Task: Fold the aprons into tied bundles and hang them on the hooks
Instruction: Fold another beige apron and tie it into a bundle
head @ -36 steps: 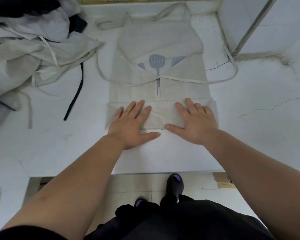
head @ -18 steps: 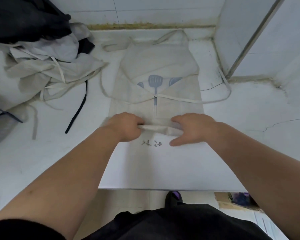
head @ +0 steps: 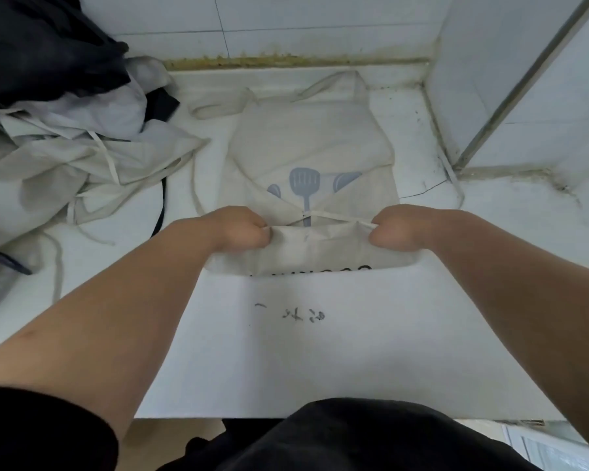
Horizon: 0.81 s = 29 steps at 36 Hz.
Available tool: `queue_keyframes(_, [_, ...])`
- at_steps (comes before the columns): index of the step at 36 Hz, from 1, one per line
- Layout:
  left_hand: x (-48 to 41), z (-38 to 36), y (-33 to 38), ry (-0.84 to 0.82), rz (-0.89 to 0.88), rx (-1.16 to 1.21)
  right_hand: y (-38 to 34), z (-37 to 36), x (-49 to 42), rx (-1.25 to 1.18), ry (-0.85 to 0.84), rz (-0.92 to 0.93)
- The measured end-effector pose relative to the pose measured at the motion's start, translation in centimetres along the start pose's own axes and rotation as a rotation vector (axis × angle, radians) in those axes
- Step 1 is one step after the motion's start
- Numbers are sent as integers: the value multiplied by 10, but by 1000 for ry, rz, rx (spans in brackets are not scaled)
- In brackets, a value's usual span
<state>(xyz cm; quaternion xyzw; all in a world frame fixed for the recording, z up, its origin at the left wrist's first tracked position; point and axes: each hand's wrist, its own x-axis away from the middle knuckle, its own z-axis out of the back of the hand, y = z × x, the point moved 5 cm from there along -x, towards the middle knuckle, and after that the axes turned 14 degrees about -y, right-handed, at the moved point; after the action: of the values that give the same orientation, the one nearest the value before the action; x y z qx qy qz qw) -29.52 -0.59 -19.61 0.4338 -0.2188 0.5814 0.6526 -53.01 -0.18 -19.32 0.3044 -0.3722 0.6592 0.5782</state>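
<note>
hiding under the curled knuckles, the fingertips of both hands cannot be seen. the black letters [head: 320, 270] along the near fold of the apron [head: 313, 141] are half tucked under and too hard to read. the small dark marks [head: 296, 314] on the white counter [head: 320, 368] are too blurry to read as well. the left hand [head: 242, 227] grips the left end of the rolled-up bottom edge, and the right hand [head: 398, 229] grips the right end — a thin tie [head: 337, 217] runs along the top of the roll between them. the rest of the apron lies flat on the counter, reaching away from the hands toward the tiled wall, with a blue spatula picture [head: 305, 180] just past the roll. a messy pile of more aprons [head: 82, 158] sits at the far left, apart from the hands.
</note>
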Motion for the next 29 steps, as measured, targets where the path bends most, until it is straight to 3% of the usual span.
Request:
queue_keyframes(6, [-7, 12, -4, 87, 4, -298, 0, 6, -3, 125, 85, -121])
queue_keyframes(11, [-18, -1, -12, 269, -74, -515, -5, 0, -7, 214, 245, -243])
queue_keyframes(18, [-19, -30, -28, 576, -179, -374, -24, -15, -10, 370, 451, -357])
queue_keyframes(21, [-24, -41, -33, 449, -124, -360, -32, -16, -14, 321, 497, -192])
queue_keyframes(24, [-27, -47, -40, 344, -112, -347, -39, -33, -27, 129, 324, 62])
queue_keyframes(29, [-26, -47, -42, 272, -135, -396, -29, -46, -31, 51, 173, 17])
